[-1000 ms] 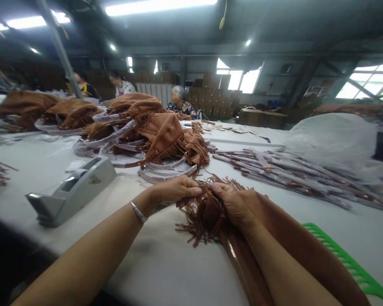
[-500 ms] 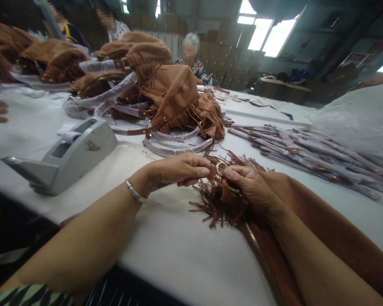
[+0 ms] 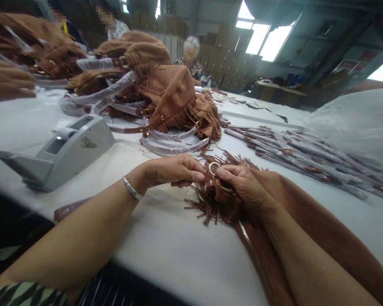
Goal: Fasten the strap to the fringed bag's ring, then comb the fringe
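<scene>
My left hand point(image 3: 178, 171) is closed, pinching a small brown leather tab point(image 3: 206, 177) between thumb and fingers. Just right of it, my right hand point(image 3: 247, 182) grips the upper edge of a brown fringed suede bag point(image 3: 303, 208). A gold ring point(image 3: 210, 165) stands up at the right thumb tip, between the two hands. Beneath them, the bag's fringe point(image 3: 204, 211) spreads over the white table point(image 3: 191, 259). An open-looking zipper point(image 3: 247, 238) runs down the bag toward me, under my right forearm. Whether the tab is joined to the ring is hard to make out.
A grey tape dispenser point(image 3: 83, 146) stands at the left. Behind it are piled brown bags point(image 3: 169, 95) with wrapped handles. Wrapped straps point(image 3: 293, 153) lie at the right, near clear plastic sheeting point(image 3: 360, 114). Another person's hand point(image 3: 9, 80) reaches in from the left.
My hands hold nearly the same pose on the bag, and the view has shifted slightly. At the left, the other person's hand has come further in, and the bags there have moved.
</scene>
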Motion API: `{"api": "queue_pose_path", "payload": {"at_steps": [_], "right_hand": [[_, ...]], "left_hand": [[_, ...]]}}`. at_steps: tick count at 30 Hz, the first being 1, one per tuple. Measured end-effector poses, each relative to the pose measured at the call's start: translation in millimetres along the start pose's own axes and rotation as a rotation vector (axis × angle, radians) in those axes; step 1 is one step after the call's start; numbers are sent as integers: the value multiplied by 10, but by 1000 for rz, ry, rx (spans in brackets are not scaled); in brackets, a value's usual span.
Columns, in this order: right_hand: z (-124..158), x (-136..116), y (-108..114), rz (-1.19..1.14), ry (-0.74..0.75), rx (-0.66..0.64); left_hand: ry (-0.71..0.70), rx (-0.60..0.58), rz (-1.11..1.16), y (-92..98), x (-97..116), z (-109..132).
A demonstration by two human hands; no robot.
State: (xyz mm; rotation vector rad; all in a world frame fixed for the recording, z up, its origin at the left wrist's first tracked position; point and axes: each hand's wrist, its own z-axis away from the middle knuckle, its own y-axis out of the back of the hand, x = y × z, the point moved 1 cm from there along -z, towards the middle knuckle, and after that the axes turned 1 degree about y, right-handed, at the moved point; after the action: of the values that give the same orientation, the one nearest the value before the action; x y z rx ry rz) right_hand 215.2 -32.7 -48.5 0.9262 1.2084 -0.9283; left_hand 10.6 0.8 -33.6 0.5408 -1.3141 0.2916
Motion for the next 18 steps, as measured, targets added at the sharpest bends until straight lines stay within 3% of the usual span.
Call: {"api": "queue_pose_path", "payload": {"at_steps": [18], "right_hand": [[-12, -26, -51, 24, -12, -43]], "left_hand": [[39, -70, 91, 53, -30, 34]]}}
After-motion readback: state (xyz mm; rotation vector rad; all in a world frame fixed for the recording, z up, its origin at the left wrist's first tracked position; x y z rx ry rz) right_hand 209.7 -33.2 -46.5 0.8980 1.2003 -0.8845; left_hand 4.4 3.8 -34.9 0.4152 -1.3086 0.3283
